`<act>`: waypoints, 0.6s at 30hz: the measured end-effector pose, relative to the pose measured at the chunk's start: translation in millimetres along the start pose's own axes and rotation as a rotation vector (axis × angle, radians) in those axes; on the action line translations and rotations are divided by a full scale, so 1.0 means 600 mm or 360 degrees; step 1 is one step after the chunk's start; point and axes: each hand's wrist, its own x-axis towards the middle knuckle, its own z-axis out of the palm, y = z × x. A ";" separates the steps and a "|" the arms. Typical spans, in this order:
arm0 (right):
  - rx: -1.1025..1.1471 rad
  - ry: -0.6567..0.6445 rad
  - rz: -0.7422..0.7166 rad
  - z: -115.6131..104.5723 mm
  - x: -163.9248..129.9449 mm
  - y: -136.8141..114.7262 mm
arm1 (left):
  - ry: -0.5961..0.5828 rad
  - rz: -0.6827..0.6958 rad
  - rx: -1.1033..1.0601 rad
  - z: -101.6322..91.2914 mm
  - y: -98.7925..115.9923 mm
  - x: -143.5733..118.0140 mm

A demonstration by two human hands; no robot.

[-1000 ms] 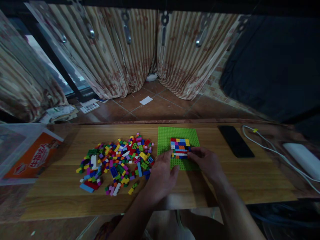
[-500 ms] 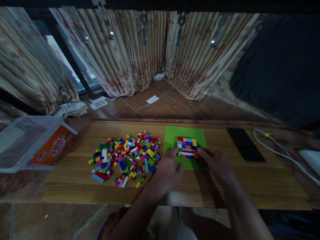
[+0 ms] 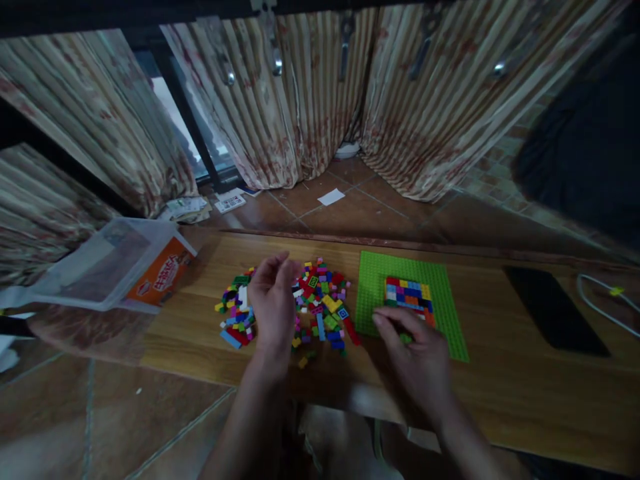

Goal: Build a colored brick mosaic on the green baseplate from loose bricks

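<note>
Head view: left hand (image 3: 274,297) above loose brick pile (image 3: 331,303), grip half curled; cannot tell if grasping anything. Right hand (image 3: 415,347) over near edge of green baseplate (image 3: 450,313), grip apparently pinched, contents too dim to tell. Multicoloured brick block (image 3: 407,292) on baseplate, just beyond right hand.

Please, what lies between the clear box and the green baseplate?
In the head view, loose bricks on the wooden table; the left hand hides some of them.
</note>
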 end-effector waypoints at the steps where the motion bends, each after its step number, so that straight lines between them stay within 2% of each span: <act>1: 0.0001 -0.0115 -0.0041 0.012 -0.005 -0.006 | 0.0054 -0.0005 -0.0032 -0.007 0.001 0.007; 3: -0.0009 -0.0295 -0.0086 0.031 -0.012 -0.014 | 0.0086 -0.0016 -0.0081 -0.014 0.000 0.014; 5: -0.0093 -0.0375 -0.0084 0.040 -0.014 -0.015 | 0.0049 -0.0037 -0.0103 -0.014 -0.002 0.014; 8: -0.0307 -0.0395 -0.0014 0.037 -0.014 -0.009 | -0.0021 -0.0076 -0.0103 -0.011 -0.003 0.011; 15: -0.0711 -0.0549 0.0094 0.027 -0.028 -0.009 | -0.0039 -0.0136 -0.0095 -0.008 0.003 0.008; 18: -0.0801 -0.0574 0.0110 0.032 -0.030 -0.009 | -0.0166 -0.0130 0.0030 -0.004 -0.002 0.004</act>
